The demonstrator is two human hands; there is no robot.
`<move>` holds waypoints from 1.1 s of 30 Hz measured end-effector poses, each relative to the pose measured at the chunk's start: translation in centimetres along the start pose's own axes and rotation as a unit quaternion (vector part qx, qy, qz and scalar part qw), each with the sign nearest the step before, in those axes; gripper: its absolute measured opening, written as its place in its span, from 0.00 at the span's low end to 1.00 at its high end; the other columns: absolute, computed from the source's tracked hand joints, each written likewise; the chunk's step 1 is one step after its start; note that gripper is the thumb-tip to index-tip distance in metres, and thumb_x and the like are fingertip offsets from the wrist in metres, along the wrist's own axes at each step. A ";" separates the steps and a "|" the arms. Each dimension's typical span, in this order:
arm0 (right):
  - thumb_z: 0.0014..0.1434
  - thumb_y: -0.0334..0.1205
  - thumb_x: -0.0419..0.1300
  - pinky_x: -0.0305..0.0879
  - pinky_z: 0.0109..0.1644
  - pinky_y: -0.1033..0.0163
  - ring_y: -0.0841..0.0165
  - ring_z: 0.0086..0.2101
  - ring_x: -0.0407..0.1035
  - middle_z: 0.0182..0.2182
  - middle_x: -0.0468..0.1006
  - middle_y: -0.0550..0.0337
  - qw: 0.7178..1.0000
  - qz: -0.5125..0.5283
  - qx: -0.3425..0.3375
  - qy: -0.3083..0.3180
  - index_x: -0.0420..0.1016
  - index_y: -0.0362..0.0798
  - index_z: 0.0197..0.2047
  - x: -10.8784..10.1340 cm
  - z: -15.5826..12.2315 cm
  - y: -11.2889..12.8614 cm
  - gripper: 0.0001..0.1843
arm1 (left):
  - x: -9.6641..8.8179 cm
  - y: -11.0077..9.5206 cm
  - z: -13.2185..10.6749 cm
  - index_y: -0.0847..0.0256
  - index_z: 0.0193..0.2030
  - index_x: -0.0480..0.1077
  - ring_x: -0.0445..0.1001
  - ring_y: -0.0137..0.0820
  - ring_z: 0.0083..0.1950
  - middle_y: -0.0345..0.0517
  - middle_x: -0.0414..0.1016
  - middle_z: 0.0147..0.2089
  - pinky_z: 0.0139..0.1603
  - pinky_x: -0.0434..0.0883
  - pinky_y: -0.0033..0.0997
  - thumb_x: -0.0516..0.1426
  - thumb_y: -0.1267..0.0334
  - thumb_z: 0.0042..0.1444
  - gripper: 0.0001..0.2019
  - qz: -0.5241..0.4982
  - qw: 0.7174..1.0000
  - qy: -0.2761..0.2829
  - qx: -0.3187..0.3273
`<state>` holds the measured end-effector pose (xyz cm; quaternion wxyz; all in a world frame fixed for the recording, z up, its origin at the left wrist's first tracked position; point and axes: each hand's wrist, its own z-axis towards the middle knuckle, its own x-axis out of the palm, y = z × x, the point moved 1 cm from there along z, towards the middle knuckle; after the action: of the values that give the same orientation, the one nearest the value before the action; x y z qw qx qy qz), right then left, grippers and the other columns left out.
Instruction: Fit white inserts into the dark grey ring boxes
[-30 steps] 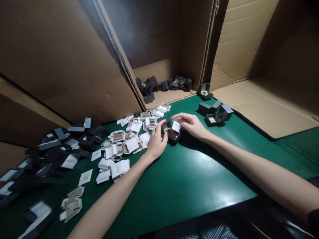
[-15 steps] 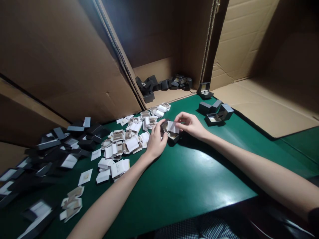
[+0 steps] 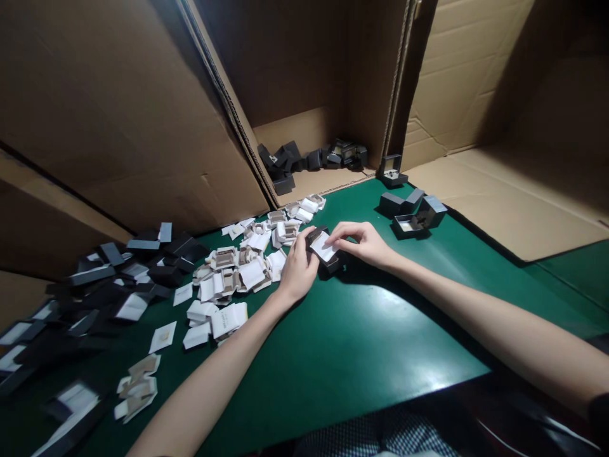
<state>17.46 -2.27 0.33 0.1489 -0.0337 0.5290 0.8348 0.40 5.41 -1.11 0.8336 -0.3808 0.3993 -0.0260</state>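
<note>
My left hand (image 3: 299,268) is closed round the left side of a small black hinged box (image 3: 332,265) with its lid up. Across the inside of that box lies a small white card (image 3: 324,245), covering most of what the box holds. The fingertips of my right hand (image 3: 359,242) pinch the card's right edge. Just left of my left hand is a heap of folded white card inserts (image 3: 251,275), their grey-brown undersides showing on some.
Black boxes with white linings (image 3: 102,279) are piled at the left. More black boxes (image 3: 311,160) sit inside a cardboard carton (image 3: 304,130) at the back. Several opened black boxes (image 3: 413,223) stand back right on the green table (image 3: 380,355). A cardboard sheet (image 3: 516,209) lies at the right.
My right hand has shifted slightly left with the card, which now lies flatter and farther across the open box. My left hand keeps its hold on the box.
</note>
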 end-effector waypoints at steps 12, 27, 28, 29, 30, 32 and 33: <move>0.54 0.37 0.62 0.61 0.36 0.64 0.69 0.29 0.66 0.28 0.77 0.59 0.979 -0.199 -0.044 0.013 0.77 0.46 0.30 -0.1 0.0 0.1 0.04 | -0.1 -0.3 0.1 0.57 0.62 0.55 0.64 0.40 0.62 0.51 0.64 0.61 0.63 0.62 0.46 0.49 0.72 0.58 0.25 -0.012 1.000 0.001 -0.009; 0.63 0.48 0.51 0.57 0.32 0.66 0.71 0.26 0.65 0.25 0.74 0.58 0.975 -0.201 -0.069 0.072 0.73 0.44 0.24 0.4 -0.2 1.0 0.22 | -0.2 -0.4 0.1 0.57 0.59 0.58 0.70 0.37 0.54 0.49 0.68 0.57 0.54 0.69 0.40 0.52 0.68 0.59 0.21 -0.027 0.999 -0.007 -0.028; 0.64 0.48 0.51 0.57 0.33 0.65 0.71 0.27 0.65 0.25 0.74 0.57 0.972 -0.207 -0.080 0.082 0.72 0.45 0.24 0.4 -0.2 1.0 0.22 | -0.2 -0.4 0.1 0.57 0.59 0.58 0.71 0.36 0.53 0.49 0.68 0.56 0.54 0.69 0.39 0.52 0.68 0.59 0.21 -0.024 0.999 -0.008 -0.026; 0.64 0.47 0.50 0.57 0.33 0.65 0.70 0.27 0.65 0.25 0.73 0.57 0.969 -0.211 -0.088 0.089 0.72 0.45 0.24 0.4 -0.2 0.9 0.22 | -0.2 -0.4 0.1 0.57 0.59 0.59 0.71 0.36 0.52 0.49 0.69 0.56 0.53 0.70 0.38 0.52 0.68 0.58 0.21 -0.022 0.999 -0.010 -0.025; 0.64 0.46 0.50 0.58 0.34 0.65 0.70 0.27 0.64 0.25 0.73 0.57 0.968 -0.214 -0.094 0.092 0.71 0.45 0.24 0.4 -0.3 0.8 0.21 | -0.3 -0.4 0.1 0.57 0.58 0.59 0.72 0.35 0.50 0.48 0.69 0.55 0.52 0.70 0.37 0.52 0.68 0.58 0.20 -0.020 0.999 -0.010 -0.023; 0.65 0.45 0.49 0.58 0.34 0.64 0.70 0.28 0.64 0.25 0.72 0.57 0.965 -0.218 -0.106 0.095 0.71 0.45 0.25 0.4 -0.3 0.6 0.21 | -0.3 -0.4 0.1 0.56 0.58 0.59 0.73 0.33 0.46 0.46 0.70 0.54 0.48 0.71 0.34 0.52 0.69 0.58 0.20 -0.016 1.000 -0.012 -0.020; 0.65 0.45 0.49 0.58 0.35 0.64 0.69 0.29 0.64 0.25 0.72 0.57 0.963 -0.222 -0.116 0.097 0.72 0.45 0.25 0.4 -0.3 0.5 0.21 | -0.3 -0.4 0.1 0.56 0.57 0.60 0.73 0.31 0.43 0.46 0.70 0.53 0.47 0.71 0.33 0.53 0.69 0.58 0.20 -0.015 1.000 -0.014 -0.020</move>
<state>16.93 -2.67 0.59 0.2740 -0.2483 0.4199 0.8289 0.42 5.29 -0.59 0.8309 -0.4034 0.3825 -0.0255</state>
